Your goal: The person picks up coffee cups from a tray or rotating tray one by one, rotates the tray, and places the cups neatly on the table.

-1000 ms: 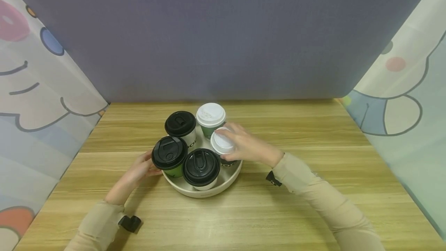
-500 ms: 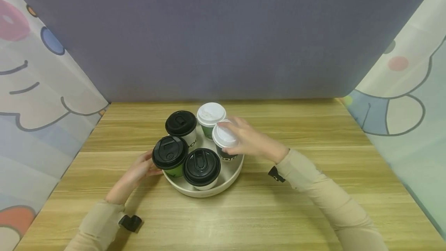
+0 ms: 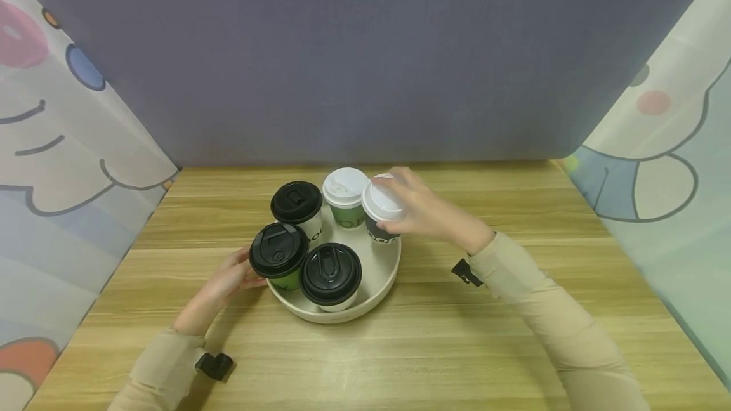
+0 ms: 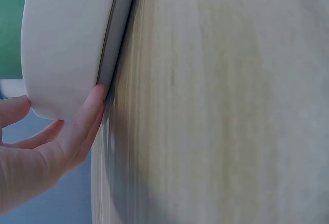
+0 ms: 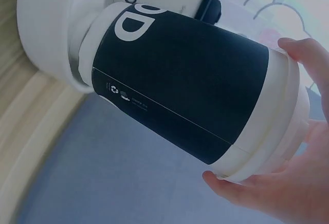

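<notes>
My right hand [image 3: 419, 208] grips a paper coffee cup by its white lid [image 3: 384, 198], thumb and fingers spread around the lid's rim. Up close in the right wrist view, this cup [image 5: 180, 75] has a black sleeve with white lettering, and its base is at the tray's wall. My left hand [image 3: 231, 279] holds the near-left side of the round white tray [image 3: 374, 300]. The left wrist view has the thumb at the tray's rim and the fingers [image 4: 85, 118] along its wall [image 4: 67, 49] down to the base edge.
On the tray stand a green cup with a white lid [image 3: 346, 188], a white cup with a black lid [image 3: 296, 203], a green cup with a black lid [image 3: 278, 250] and another black-lidded cup [image 3: 330, 274]. A grey panel [image 3: 365, 62] rises behind the wooden table [image 3: 514, 347].
My right hand has moved the black-sleeved cup back and slightly right, from beside the front cup to beside the white-lidded green cup. The left hand and tray have stayed put.
</notes>
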The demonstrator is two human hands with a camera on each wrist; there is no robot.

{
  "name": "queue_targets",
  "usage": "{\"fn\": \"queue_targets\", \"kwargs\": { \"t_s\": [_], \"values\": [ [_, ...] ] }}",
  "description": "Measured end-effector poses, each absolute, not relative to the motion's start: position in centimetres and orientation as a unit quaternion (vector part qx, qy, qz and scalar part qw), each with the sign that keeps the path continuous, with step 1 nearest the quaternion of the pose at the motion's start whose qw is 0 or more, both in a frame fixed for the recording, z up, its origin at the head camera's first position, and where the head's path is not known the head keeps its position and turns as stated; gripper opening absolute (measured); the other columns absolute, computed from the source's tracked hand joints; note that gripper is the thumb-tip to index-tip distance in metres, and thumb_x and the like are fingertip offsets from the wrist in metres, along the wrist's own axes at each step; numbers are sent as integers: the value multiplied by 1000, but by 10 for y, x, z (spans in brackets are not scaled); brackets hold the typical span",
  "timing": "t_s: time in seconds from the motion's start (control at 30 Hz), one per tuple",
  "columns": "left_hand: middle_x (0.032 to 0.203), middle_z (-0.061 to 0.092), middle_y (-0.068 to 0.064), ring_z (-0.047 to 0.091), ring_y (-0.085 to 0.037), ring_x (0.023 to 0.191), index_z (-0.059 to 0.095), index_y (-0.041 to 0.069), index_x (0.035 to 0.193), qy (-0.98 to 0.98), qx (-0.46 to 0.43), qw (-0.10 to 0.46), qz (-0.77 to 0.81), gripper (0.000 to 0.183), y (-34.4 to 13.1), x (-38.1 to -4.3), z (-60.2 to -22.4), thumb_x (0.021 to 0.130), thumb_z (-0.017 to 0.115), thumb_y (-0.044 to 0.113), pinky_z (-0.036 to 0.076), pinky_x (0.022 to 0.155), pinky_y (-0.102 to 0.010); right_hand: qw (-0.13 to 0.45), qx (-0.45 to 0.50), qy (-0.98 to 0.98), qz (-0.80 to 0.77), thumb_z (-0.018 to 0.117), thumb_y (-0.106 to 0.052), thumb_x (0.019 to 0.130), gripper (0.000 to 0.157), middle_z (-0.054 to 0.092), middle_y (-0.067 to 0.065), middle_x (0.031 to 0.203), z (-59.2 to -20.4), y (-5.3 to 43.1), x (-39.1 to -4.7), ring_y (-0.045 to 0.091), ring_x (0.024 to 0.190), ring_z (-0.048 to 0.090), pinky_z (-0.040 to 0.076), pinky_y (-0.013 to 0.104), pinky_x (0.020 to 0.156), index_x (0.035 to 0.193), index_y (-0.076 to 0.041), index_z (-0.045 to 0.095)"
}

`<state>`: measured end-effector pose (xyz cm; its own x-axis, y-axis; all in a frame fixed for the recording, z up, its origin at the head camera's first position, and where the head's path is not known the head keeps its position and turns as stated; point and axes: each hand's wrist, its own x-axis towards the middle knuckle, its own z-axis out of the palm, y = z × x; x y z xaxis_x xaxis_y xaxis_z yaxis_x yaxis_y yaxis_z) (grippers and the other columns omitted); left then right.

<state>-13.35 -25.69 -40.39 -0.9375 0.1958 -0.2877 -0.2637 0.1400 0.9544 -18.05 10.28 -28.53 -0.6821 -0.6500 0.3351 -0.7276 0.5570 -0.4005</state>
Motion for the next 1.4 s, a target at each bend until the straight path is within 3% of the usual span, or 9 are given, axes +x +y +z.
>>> {"fn": "queue_targets", "kwargs": {
  "t_s": [0.23, 0.53, 0.73, 1.07, 1.4],
  "values": [
    [129, 26, -32, 56, -5, 86, 9, -14, 135, 736, -17, 177, 654, 50, -256, -133, -403, 97, 30, 11, 51, 79, -30, 97, 375, -885, 258, 73, -23, 70, 64, 36, 22, 122, -278, 118, -185, 34, 109, 35, 47, 41, 79, 124, -3, 45],
    [121, 39, -25, 57, -7, 87, 11, -15, 134, 741, -15, 175, 648, 50, -256, -134, -403, 96, 32, 12, 51, 80, -32, 85, 333, -906, 249, 73, -24, 69, 67, 35, 27, 123, -276, 138, -197, 41, 110, 36, 47, 49, 79, 126, -4, 44],
    [128, 29, -32, 56, -7, 88, 9, -14, 135, 738, -11, 179, 651, 51, -255, -134, -404, 96, 32, 11, 51, 81, -32, 76, 296, -919, 247, 73, -23, 70, 66, 35, 29, 123, -283, 154, -212, 43, 112, 35, 46, 52, 80, 126, -3, 45],
    [122, 41, -22, 57, -6, 89, 9, -14, 135, 737, -14, 177, 652, 53, -256, -134, -406, 97, 34, 15, 50, 82, -34, 69, 236, -937, 250, 72, -20, 72, 64, 36, 29, 121, -288, 182, -233, 42, 108, 37, 40, 54, 86, 125, 1, 44],
    [129, 31, -31, 56, -6, 90, 9, -13, 135, 737, -12, 177, 652, 53, -254, -134, -406, 96, 33, 13, 50, 82, -34, 56, 189, -946, 256, 70, -23, 73, 67, 34, 30, 121, -292, 208, -245, 43, 108, 35, 39, 58, 84, 128, 0, 41]
  ]
}}
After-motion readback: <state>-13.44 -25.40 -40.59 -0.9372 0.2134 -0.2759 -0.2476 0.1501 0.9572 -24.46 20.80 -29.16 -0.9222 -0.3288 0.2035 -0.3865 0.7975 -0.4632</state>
